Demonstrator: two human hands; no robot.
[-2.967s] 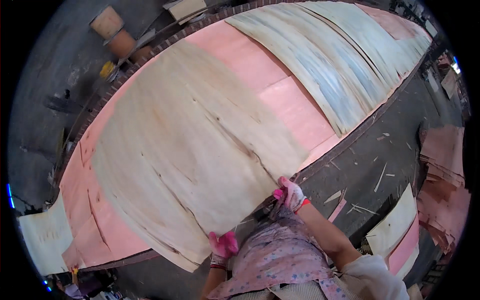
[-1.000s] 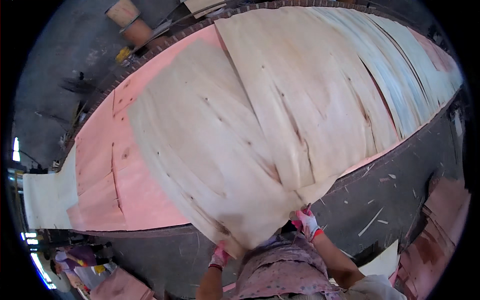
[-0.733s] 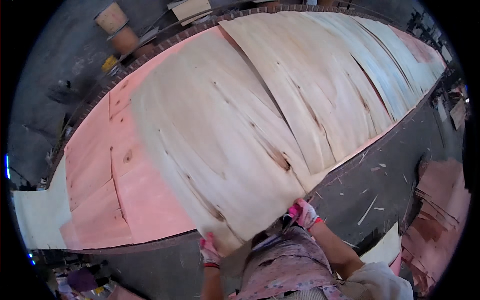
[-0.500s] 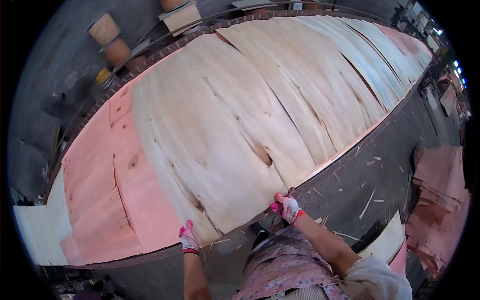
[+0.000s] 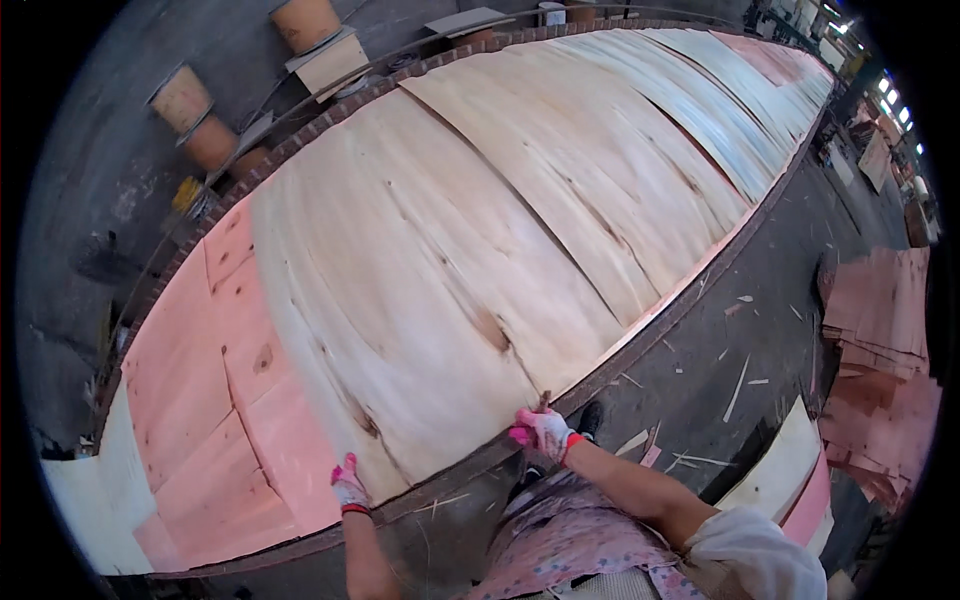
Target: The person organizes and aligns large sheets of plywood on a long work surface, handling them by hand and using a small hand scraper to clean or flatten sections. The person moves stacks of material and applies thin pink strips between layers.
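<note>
1. Grey concrete floor (image 5: 770, 300) runs along the right side of the frame, littered with pale wood splinters and scraps.
2. Across the middle of the frame, from lower left to upper right, stretches a long work bed (image 5: 640, 345) with a dark rim, covered end to end in overlapping thin wood sheets.
3. The nearest pale veneer sheet (image 5: 420, 290) lies flat on that bed at centre frame, with dark knots and long grain lines; its near edge reaches the rim at lower centre.
4. Pink-tinted sheets (image 5: 210, 400) lie under and beside it at lower left, partly covered by the pale sheet.
5. The person's right hand (image 5: 542, 432), in a pink and white glove, sits at the near edge of the pale sheet at lower centre, fingers curled over that edge and closed on it.
6. The left hand (image 5: 349, 486), gloved the same way, rests at the bed's rim further left, touching the sheet's edge; whether its fingers are clamped or merely pressing I cannot tell.
7. A stack of reddish veneer pieces (image 5: 880, 340) lies on the floor at right.
8. Round brown drums (image 5: 195, 120) stand beyond the bed at upper left.
9. A floral garment shows at the bottom edge.
</note>
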